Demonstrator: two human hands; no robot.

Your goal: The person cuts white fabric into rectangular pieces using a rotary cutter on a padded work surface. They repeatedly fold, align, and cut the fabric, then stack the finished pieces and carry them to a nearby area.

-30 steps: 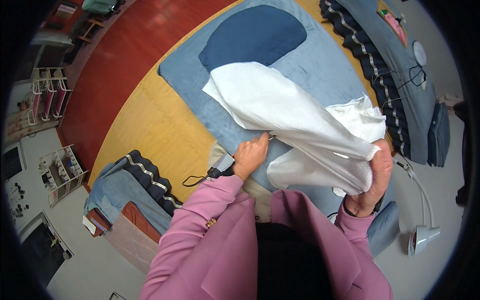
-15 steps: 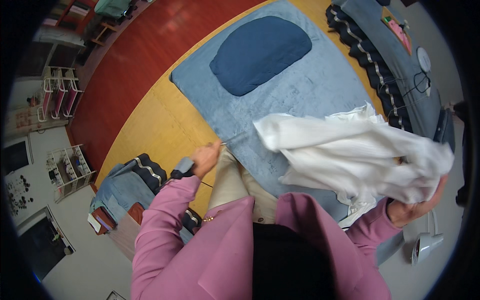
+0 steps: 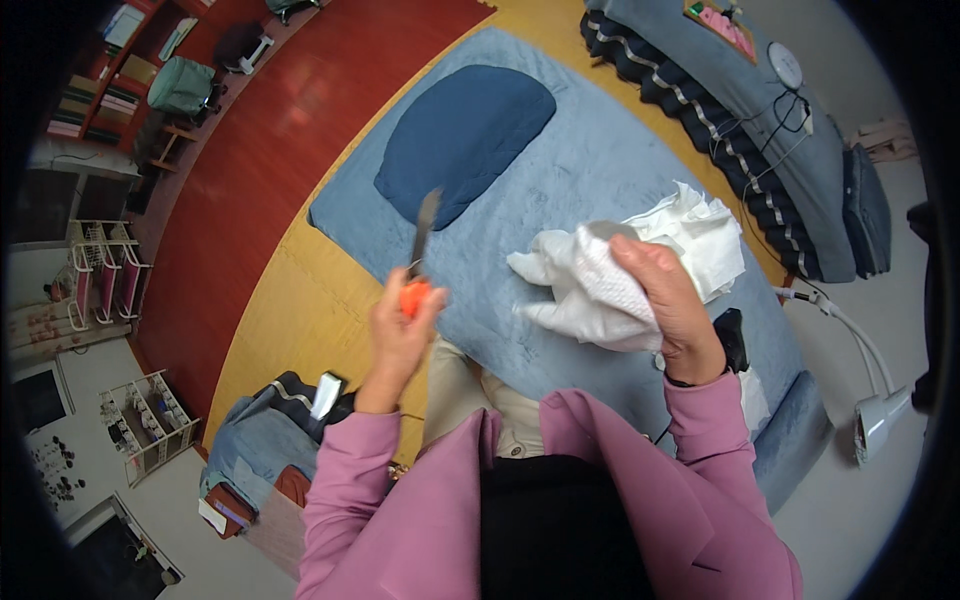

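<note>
My left hand (image 3: 398,335) grips an orange-handled bladed tool (image 3: 416,296), its long metal blade pointing up over the blue padded mat (image 3: 470,290). A boxy device is strapped at that wrist. My right hand (image 3: 668,310) is closed on a bunched white cloth (image 3: 585,290), held right of the blade and apart from it. More white fabric (image 3: 690,235) lies behind that hand, toward the mat's right edge. A dark blue cushion (image 3: 462,130) rests on the upper part of the mat.
Yellow flooring (image 3: 270,360) borders the mat, with red flooring (image 3: 240,160) beyond. A dark rippled pad and blue cover (image 3: 790,180) line the right, near a white lamp (image 3: 872,420). Folded bedding (image 3: 245,440) is at lower left, beside white racks (image 3: 145,420).
My left hand has risen and turned, bringing blade and orange handle into view, away from the cloth. My right hand swung right, then back up and inward; the cloth is now more bunched.
</note>
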